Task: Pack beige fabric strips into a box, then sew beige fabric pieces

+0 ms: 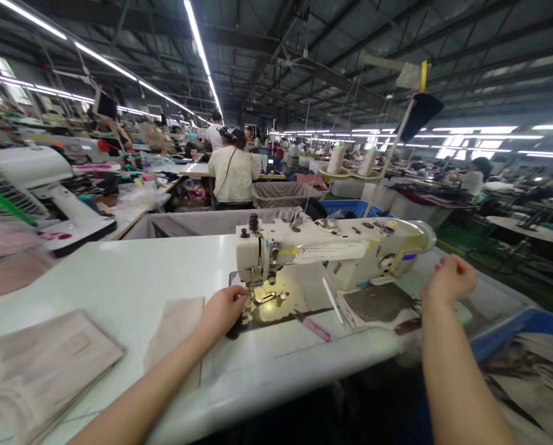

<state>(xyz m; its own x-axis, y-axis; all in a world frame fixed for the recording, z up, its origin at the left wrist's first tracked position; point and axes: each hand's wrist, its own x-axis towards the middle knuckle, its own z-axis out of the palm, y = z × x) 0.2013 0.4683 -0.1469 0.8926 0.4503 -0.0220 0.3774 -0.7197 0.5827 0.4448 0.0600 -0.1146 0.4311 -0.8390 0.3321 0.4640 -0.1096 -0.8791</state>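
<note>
A white industrial sewing machine (313,250) stands on the pale table. Beside its needle area, left of the lit metal plate (276,309), my left hand (227,306) is closed in a pinch; anything between the fingertips is too small to make out. My right hand (450,281) is raised near the handwheel end, its fingers curled together, and what they may hold is hidden. Pink thread snips (314,327) and a white pen-like stick (333,301) lie in front of the machine. A beige fabric piece (177,321) lies partly under my left forearm.
Folded beige fabric (49,364) lies at the table's left. Dark and pale pieces (375,304) are stacked under the machine's right side. A blue bin (536,324) with cloth stands at right. Thread cones (336,161) rise behind; a person (234,170) sits ahead. A fan (39,191) is at left.
</note>
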